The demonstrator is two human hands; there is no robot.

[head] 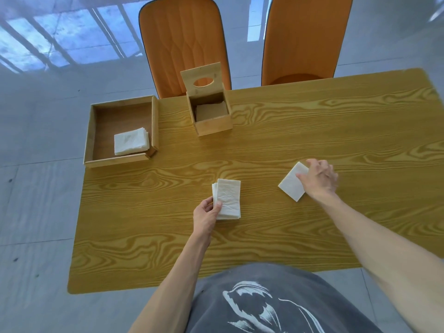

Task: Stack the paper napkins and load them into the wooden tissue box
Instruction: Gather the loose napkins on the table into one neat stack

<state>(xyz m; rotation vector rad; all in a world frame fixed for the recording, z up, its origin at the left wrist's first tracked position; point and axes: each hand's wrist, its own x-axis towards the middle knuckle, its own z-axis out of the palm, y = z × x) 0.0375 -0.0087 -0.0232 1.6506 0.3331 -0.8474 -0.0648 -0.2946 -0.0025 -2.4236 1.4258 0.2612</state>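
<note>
A small stack of white napkins (228, 198) lies on the table's middle front, and my left hand (206, 216) grips its lower left corner. Farther right lies a single white napkin (289, 183), turned at an angle; my right hand (319, 179) rests on its right edge with the fingers curled over it. The wooden tissue box (212, 124) stands at the back centre with its hinged lid (201, 75) raised; the lid has an oval hole. Inside I see only a brown bottom. Another napkin stack (131, 140) lies in a wooden tray (120, 161) at the back left.
The wood-grain table (288, 131) reaches from the tray to the far right. Two orange chairs (185, 44) stand behind its far edge. My grey shirt fills the bottom of the view. Grey floor tiles surround the table.
</note>
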